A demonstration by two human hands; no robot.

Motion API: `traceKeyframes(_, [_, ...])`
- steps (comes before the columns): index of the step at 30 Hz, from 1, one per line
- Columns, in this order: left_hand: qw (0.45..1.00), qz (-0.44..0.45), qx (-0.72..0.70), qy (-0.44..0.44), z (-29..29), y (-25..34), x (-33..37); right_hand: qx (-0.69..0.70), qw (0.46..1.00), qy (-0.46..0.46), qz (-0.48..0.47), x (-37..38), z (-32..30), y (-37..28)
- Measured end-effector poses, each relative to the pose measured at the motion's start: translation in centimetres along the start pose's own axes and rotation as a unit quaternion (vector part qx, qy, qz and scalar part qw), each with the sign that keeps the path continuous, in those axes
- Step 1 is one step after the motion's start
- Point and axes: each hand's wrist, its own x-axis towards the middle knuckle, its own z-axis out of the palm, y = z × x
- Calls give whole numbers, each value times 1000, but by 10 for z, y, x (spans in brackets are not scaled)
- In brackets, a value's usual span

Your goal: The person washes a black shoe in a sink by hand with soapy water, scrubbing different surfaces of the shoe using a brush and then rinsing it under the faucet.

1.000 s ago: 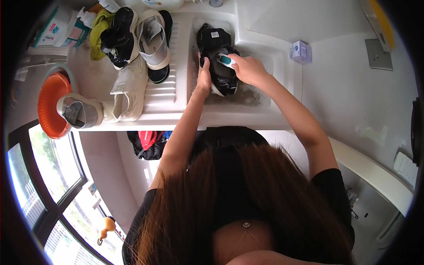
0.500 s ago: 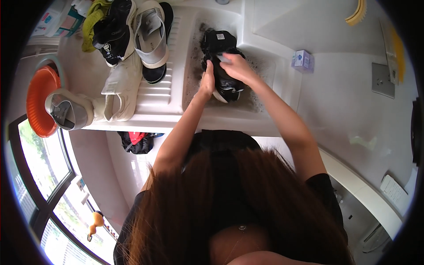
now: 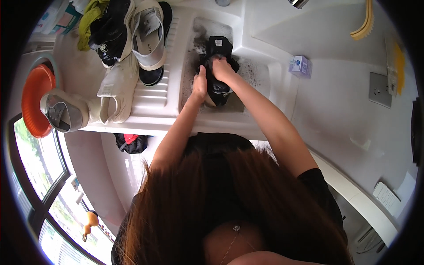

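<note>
A black shoe [image 3: 217, 86] with a pale sole lies in the white sink [image 3: 260, 98], in murky, sudsy water. Its tongue, bearing a white label, points away from me. My left hand [image 3: 200, 83] grips the shoe's left side, thumb up and the other fingers mostly hidden against it. Down at the shoe's opening is my right hand [image 3: 222, 70], fingers curled inward. Whatever it holds is hidden by the hand and the dark upper.
Left of the basin, a ribbed drainboard [image 3: 150, 98] carries a black sneaker [image 3: 110, 37], silver-strapped slides [image 3: 150, 57] and white shoes [image 3: 115, 95]. An orange basin [image 3: 37, 104] stands far left. A small purple box [image 3: 300, 66] sits on the right ledge; a yellow brush [image 3: 365, 24] hangs beyond.
My right hand has moved left and slightly down, deeper into the shoe's opening. The pale piece at its fingertips is no longer visible. My left hand and the shoe have shifted slightly left.
</note>
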Motion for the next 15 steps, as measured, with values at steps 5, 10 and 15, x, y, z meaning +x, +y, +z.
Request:
traceKeyframes(5, [1000,0,12,14,3,14,-20,19,991,80,-109,-1,18,26])
traceKeyframes(10, [993,88,80,17,2,48,-43,218,966,129,48,19,19,7])
traceKeyframes(15, [994,76,82,4,-6,39,-27,103,982,120,-103,3,7,13])
